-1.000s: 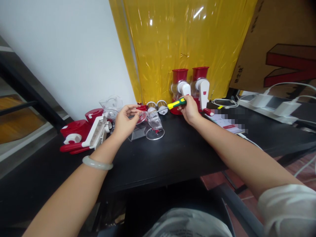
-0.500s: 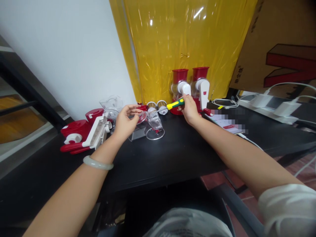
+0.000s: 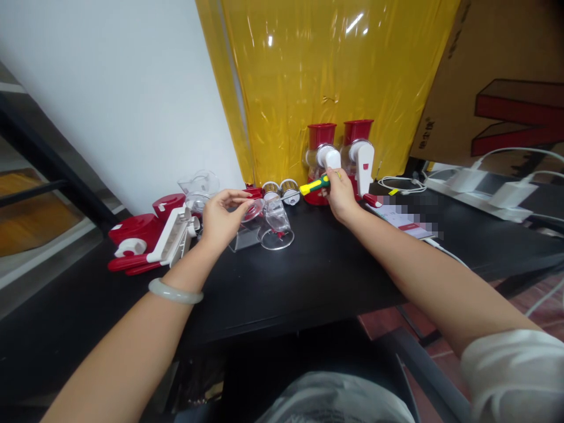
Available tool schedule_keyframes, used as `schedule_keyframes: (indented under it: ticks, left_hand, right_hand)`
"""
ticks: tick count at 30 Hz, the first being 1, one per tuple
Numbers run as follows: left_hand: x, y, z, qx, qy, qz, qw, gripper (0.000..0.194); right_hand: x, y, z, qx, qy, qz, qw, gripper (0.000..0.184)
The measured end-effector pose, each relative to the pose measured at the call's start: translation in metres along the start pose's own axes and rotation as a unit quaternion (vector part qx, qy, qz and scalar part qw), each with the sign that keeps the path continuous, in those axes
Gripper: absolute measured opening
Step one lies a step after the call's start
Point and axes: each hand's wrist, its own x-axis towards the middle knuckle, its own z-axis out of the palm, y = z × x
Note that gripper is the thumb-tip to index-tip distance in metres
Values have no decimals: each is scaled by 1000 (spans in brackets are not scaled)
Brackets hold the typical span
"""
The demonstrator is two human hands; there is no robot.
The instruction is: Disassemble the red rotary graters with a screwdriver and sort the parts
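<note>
My right hand (image 3: 340, 197) is closed round a yellow and green screwdriver (image 3: 314, 185), whose thin shaft points left toward a clear plastic piece (image 3: 252, 209). My left hand (image 3: 222, 218) pinches that clear round piece between thumb and fingers, a pale bangle (image 3: 175, 292) on the wrist. Just below the piece stands a clear plastic housing with a ring base (image 3: 277, 226) on the black table (image 3: 308, 276).
Two red and white grinder units (image 3: 341, 155) stand at the back against yellow film. Metal drum cutters (image 3: 279, 190) lie beside them. Red and white parts (image 3: 147, 235) are piled at the left. A booklet (image 3: 403, 220), chargers and cables (image 3: 484, 188) lie at the right.
Almost nothing: the screwdriver and my right hand shifted slightly, and my left fingers adjusted a little on the clear piece.
</note>
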Motion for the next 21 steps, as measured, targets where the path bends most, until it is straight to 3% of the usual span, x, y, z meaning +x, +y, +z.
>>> schedule_keyframes:
  ticks: [10, 21]
  left_hand:
    - [1, -3, 1, -6, 7, -7, 1000, 20]
    - [1, -5, 1, -1, 11, 7, 1000, 24]
  right_hand:
    - [-4, -9, 5, 79, -14, 55, 995, 38]
    - [-5, -1, 4, 28, -9, 12, 999, 37]
